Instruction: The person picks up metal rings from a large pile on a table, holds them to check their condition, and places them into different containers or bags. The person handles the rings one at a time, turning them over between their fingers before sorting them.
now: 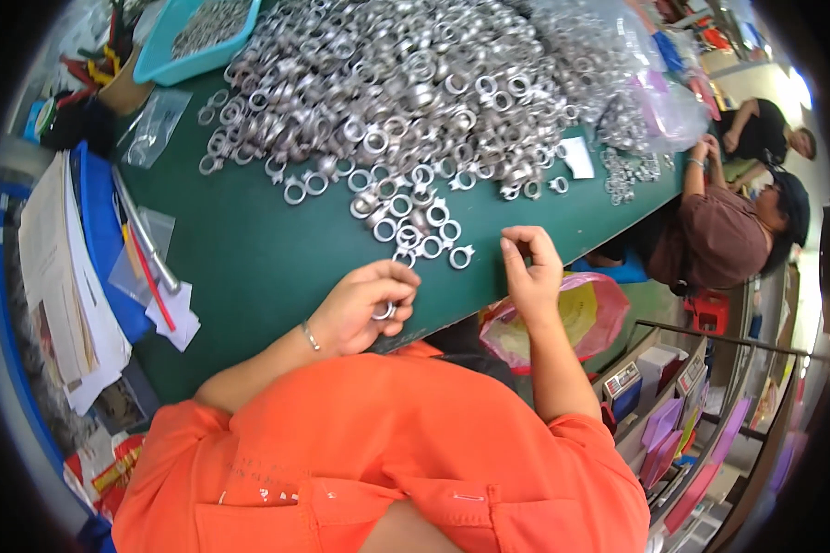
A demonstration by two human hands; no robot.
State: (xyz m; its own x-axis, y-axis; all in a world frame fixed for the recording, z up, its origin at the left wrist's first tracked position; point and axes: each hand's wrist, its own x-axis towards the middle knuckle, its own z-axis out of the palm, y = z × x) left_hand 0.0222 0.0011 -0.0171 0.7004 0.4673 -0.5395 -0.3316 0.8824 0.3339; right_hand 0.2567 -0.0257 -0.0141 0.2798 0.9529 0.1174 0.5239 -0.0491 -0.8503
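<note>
A silvery metal ring (385,311) sits in the curled fingers of my left hand (358,309), over the near edge of the table. My right hand (533,267) is raised to the right of it, thumb and fingers bent toward each other; whatever they may pinch is too small to make out. Just beyond both hands lies a loose cluster of metal rings (431,246) with small lugs on their sides. It runs back into a large heap of the same rings (387,83).
The green table (249,240) carries a turquoise basket (149,63) of small parts, a blue file tray (101,235) with papers, and a metal rod (148,230). Right of my right arm is a pink-lined bin (609,309). Two people sit at the far right, near clear bags.
</note>
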